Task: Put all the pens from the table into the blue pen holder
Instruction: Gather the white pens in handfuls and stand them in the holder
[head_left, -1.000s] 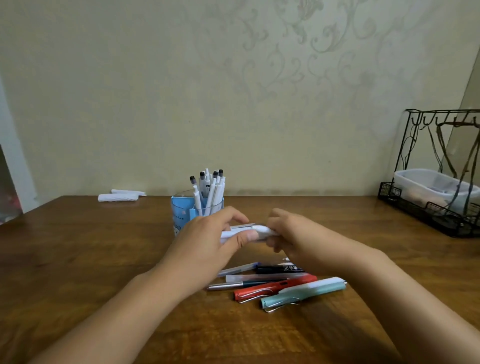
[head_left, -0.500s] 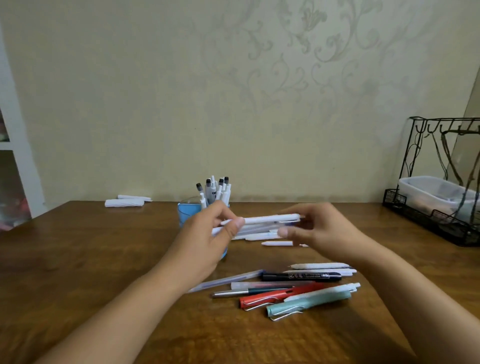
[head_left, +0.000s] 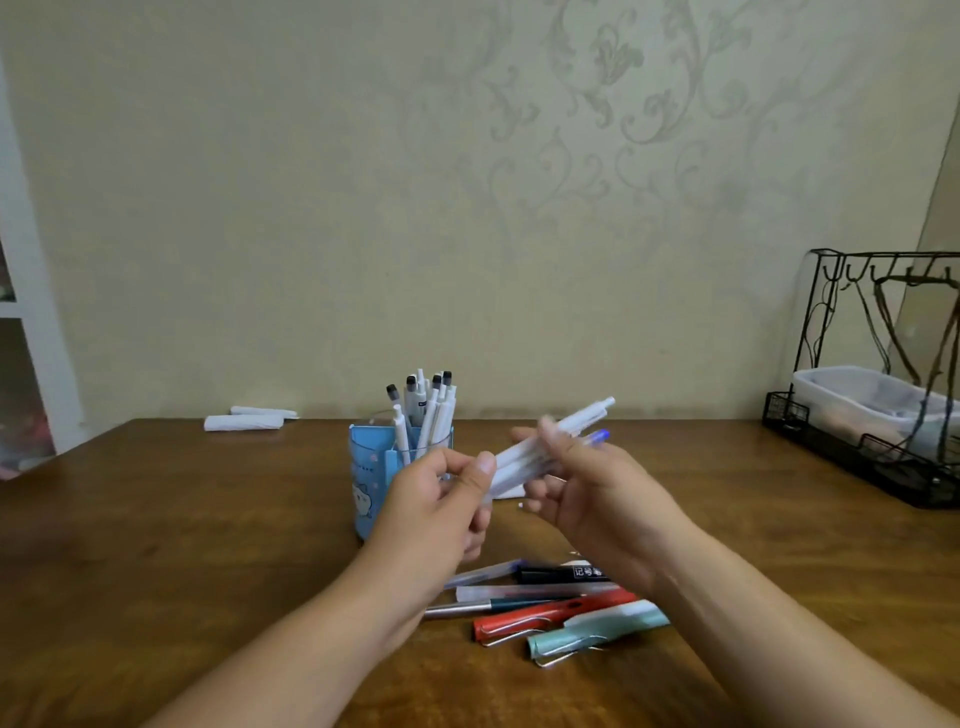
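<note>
Left hand: we see our left hand (head_left: 441, 499) raised over the worktop (head_left: 156, 545), its grip pinched on the near, lower end of a bundle of white pens (head_left: 524, 454).
Right hand: our right hand (head_left: 587, 493) has its grip curled around the middle of the same bundle, thumb over the top.
Bundle: we count several white barrels held together, tilted so the far ends rise to the right; one end shows a blue cap. The exact number we cannot tell, as the pens are blurred.
Blue pen holder: the blue pen holder (head_left: 371, 467) stands upright on the worktop just left of and behind our left hand, which hides part of its right side.
Holder contents: we see a cluster of white pens (head_left: 423, 410) standing in it, some with dark tips, all leaning slightly.
Loose pens: near us, under and between our forearms, lie a black marker (head_left: 561, 573), a clear pen (head_left: 535, 591), a dark teal pen (head_left: 488, 606), a red pen (head_left: 550, 618) and a mint green pen (head_left: 597, 631), side by side, partly touching.
Wire rack: at the far right a black wire rack (head_left: 831, 452) holds a clear plastic tub (head_left: 852, 395); its contents we cannot make out.
Far left: two white rolled items (head_left: 244, 421) lie by the wall.
</note>
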